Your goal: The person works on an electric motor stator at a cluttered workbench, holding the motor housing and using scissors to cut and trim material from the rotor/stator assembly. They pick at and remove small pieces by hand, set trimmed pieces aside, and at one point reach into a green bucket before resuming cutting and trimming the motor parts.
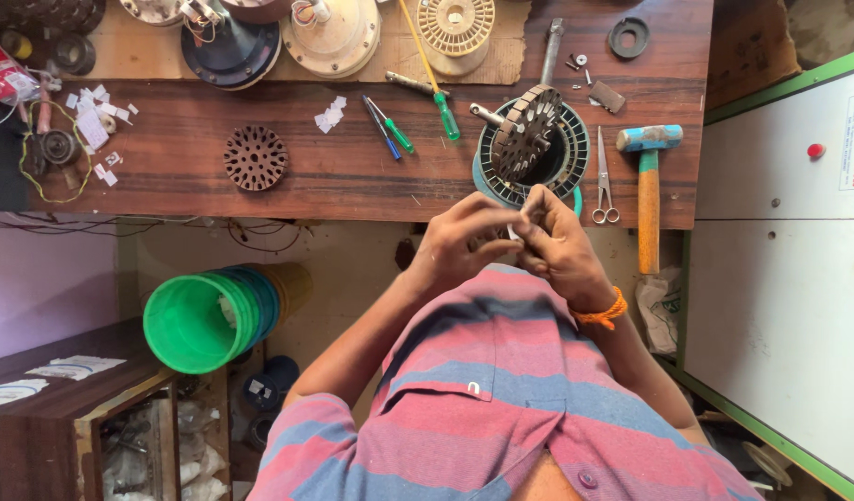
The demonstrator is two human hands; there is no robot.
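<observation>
My left hand [459,243] and my right hand [561,249] meet in front of my chest, just below the wooden workbench [353,176] edge. Together they pinch a small white slip of paper [517,229] between the fingertips. An orange thread band circles my right wrist. Just above the hands a slotted metal stator core [522,134] leans tilted on a round black and teal ring [575,153].
On the bench lie scissors [604,181], a hammer with a blue head [648,186], screwdrivers [390,125], a second slotted core [255,158], white paper bits [330,114] and fan motor parts. Stacked buckets [204,315] lie below left. A white cabinet [779,278] stands right.
</observation>
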